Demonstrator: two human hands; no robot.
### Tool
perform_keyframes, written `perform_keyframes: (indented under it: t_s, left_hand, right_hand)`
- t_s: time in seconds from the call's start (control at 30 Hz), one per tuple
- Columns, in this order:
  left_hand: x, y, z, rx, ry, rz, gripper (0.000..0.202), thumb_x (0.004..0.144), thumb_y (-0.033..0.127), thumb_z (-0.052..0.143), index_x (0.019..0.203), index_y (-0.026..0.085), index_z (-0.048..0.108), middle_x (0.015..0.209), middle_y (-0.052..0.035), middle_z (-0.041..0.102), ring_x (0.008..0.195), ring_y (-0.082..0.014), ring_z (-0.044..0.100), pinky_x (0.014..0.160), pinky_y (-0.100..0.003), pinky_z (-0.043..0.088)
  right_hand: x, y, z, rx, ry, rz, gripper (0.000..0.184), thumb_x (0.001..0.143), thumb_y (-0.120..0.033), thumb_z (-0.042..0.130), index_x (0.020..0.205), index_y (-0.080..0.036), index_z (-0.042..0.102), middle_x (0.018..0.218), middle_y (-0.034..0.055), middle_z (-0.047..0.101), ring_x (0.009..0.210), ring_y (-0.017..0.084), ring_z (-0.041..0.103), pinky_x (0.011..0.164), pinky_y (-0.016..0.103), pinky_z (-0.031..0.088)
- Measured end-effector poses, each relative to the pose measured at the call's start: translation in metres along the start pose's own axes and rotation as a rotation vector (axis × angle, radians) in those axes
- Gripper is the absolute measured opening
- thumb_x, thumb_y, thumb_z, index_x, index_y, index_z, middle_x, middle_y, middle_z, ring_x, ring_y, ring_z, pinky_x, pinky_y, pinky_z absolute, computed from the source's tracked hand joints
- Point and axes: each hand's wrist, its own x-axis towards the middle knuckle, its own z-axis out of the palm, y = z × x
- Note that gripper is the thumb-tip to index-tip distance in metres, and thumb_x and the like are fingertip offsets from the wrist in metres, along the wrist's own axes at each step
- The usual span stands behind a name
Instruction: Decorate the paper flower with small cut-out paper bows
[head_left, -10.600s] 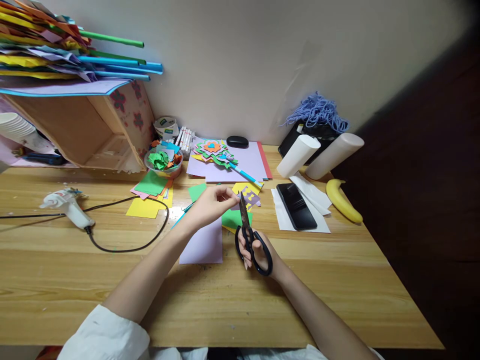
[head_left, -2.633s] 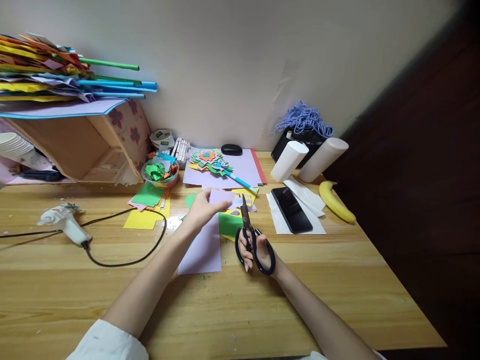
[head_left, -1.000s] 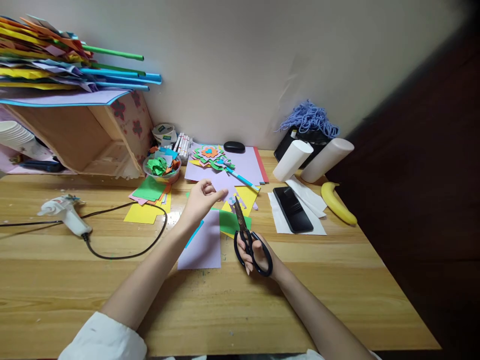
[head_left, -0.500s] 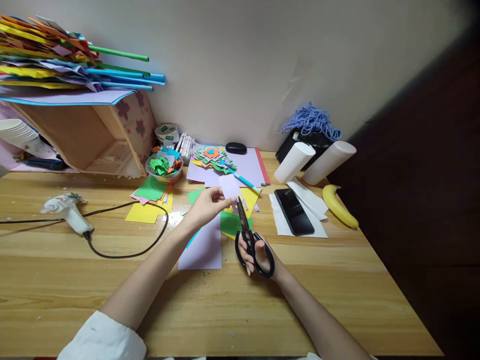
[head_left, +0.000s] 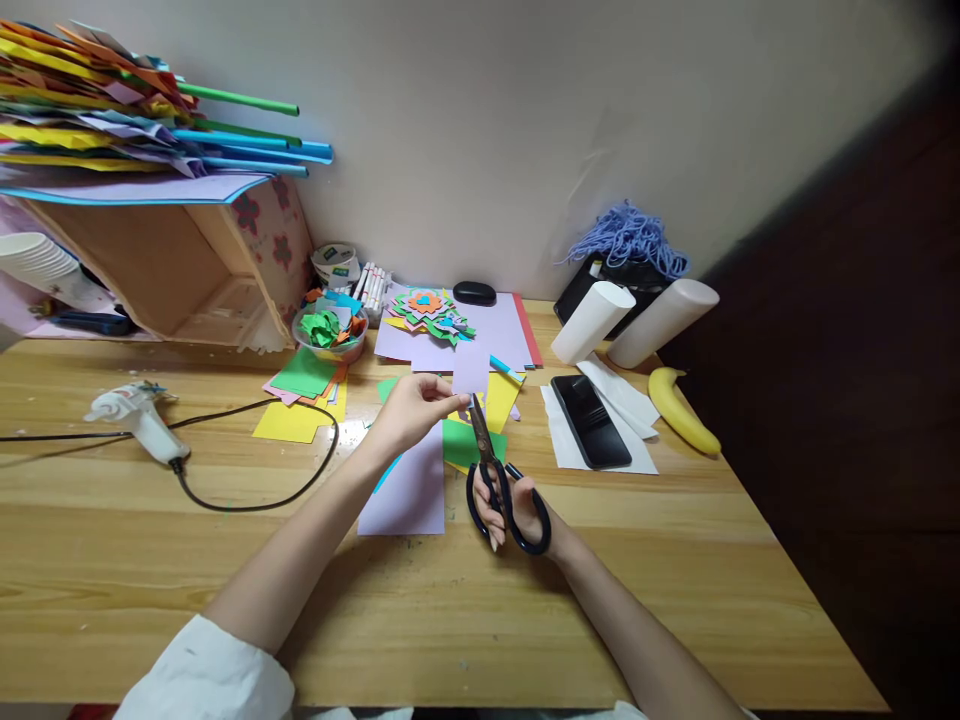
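Observation:
My left hand [head_left: 418,408] pinches a small piece of lilac paper [head_left: 470,368] between thumb and fingers. The fingers of my right hand [head_left: 517,510] are through the loops of black-handled scissors [head_left: 489,470]. The dark blades point up and away, their tips at the lower edge of the lilac piece beside my left thumb. Whether the blades are fully closed I cannot make out. Below my hands lie a larger lilac sheet [head_left: 411,495] and a green sheet [head_left: 474,445]. A yellow sheet [head_left: 506,398] is behind the scissors. Layered paper flowers [head_left: 424,302] rest on lilac paper further back.
At left are a glue gun [head_left: 142,420] with a looping black cord and a bowl of paper scraps [head_left: 330,330]. To the right lie a phone [head_left: 591,420] on white paper, a banana [head_left: 682,412] and white rolls [head_left: 594,322]. A box [head_left: 274,250] stands at back left.
The lilac piece in my left hand has shifted slightly right and turned more upright. The scissor blades have swung a little left, closer to my left thumb.

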Motion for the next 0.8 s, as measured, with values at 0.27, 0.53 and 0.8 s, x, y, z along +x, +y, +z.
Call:
perform_keyframes:
  t_s: [0.27, 0.53, 0.8]
  left_hand:
    - [-0.0002, -0.0020, -0.0017, 0.040, -0.044, -0.015, 0.024, 0.057, 0.034, 0.074, 0.061, 0.013, 0.061, 0.067, -0.0061, 0.068, 0.064, -0.0144, 0.060, 0.059, -0.023, 0.041]
    - [-0.0017, 0.0048, 0.0002, 0.011, -0.015, -0.029, 0.029, 0.057, 0.039, 0.073, 0.063, 0.014, 0.061, 0.066, -0.0059, 0.068, 0.064, -0.0157, 0.061, 0.059, -0.025, 0.041]
    - [-0.0015, 0.0040, -0.0001, -0.009, 0.018, -0.024, 0.025, 0.062, 0.033, 0.072, 0.068, 0.013, 0.058, 0.067, -0.0046, 0.065, 0.064, -0.0137, 0.060, 0.060, -0.024, 0.041]
  right_hand:
    - [-0.0023, -0.0053, 0.0045, -0.147, 0.045, -0.030, 0.067, 0.052, -0.083, 0.042, 0.070, -0.018, 0.041, 0.044, -0.0089, 0.041, 0.029, 0.005, 0.041, 0.031, 0.018, 0.041]
    - [-0.0033, -0.0071, 0.0048, -0.148, 0.068, -0.023, 0.065, 0.053, -0.080, 0.047, 0.070, -0.018, 0.041, 0.044, -0.0092, 0.040, 0.029, 0.004, 0.039, 0.030, 0.016, 0.039]
    - [-0.0049, -0.0080, 0.0054, -0.159, 0.086, 0.002, 0.065, 0.053, -0.079, 0.049, 0.070, -0.018, 0.042, 0.045, -0.0090, 0.040, 0.029, 0.004, 0.038, 0.029, 0.016, 0.037]
